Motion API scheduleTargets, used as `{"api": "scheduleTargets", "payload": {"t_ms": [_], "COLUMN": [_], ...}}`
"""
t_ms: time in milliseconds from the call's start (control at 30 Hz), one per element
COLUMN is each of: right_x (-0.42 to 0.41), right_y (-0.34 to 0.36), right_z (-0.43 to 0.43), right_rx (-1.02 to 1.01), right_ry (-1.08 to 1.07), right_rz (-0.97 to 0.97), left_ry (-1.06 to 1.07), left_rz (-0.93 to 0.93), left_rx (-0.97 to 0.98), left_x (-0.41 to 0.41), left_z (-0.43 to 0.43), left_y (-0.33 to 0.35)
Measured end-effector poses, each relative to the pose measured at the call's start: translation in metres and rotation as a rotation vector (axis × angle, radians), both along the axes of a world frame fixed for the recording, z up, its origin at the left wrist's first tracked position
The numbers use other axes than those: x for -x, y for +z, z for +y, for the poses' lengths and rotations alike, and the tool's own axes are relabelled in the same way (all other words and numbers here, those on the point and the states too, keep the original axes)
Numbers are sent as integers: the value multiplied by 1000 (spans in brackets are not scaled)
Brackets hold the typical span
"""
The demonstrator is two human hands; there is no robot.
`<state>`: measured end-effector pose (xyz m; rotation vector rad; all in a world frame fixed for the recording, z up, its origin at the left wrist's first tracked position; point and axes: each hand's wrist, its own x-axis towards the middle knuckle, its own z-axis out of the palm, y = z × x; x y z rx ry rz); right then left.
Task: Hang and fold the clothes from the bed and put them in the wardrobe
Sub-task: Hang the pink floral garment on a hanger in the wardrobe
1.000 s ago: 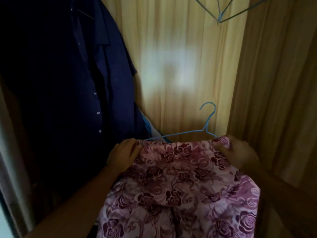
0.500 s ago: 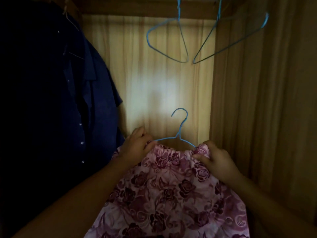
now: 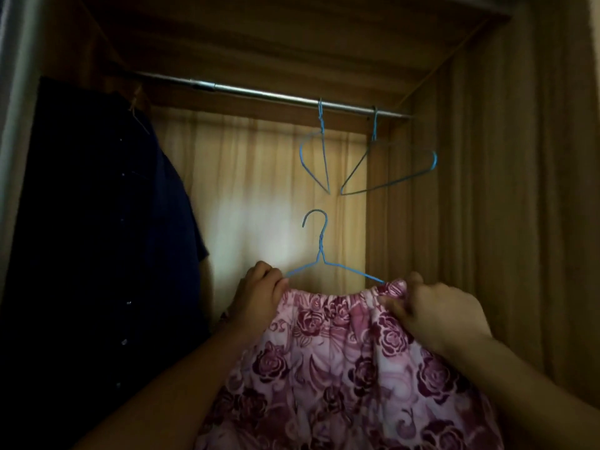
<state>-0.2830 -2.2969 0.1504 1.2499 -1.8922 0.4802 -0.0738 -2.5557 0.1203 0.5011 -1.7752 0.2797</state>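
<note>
In the wooden wardrobe a dark buttoned shirt hangs at nine o'clock and two bare blue hangers at one o'clock on the metal rail, while my left grip and right grip pinch the gathered top of the rose-printed pink garment on its thin wire hanger at six.

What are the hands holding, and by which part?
The left hand and right hand grip the floral garment at its top edge's two ends, on a blue hanger.
</note>
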Motion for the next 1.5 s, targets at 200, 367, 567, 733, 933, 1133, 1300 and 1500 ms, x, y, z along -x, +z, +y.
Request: {"api": "scheduleTargets", "payload": {"t_ms": [200, 367, 567, 733, 933, 1133, 1300, 1500], "right_x": [-10, -18, -38, -57, -65, -60, -55, -39], "right_y": [61, 106, 155, 192, 232, 271, 298, 322], "right_z": [42, 70, 72, 59, 48, 26, -2, -34], "right_rx": [52, 148, 164, 128, 144, 167, 193, 195], "right_ry": [-170, -273, -379, -483, -571, -569, -538, -570], "right_rz": [127, 220, 267, 246, 267, 290, 356, 330], "left_ry": [-150, -269, -247, -494, -585, -591, -560, -568], "left_rz": [28, 82, 55, -5, -123, -139, -92, -86], "left_rx": [-39, -205, -527, -628, -559, -500, -511, -475], "left_x": [46, 78, 107, 121, 135, 145, 148, 151], "left_z": [16, 45, 101, 120, 121, 108, 94, 69], "left_y": [48, 84, 112, 124, 156, 187, 211, 217]}}
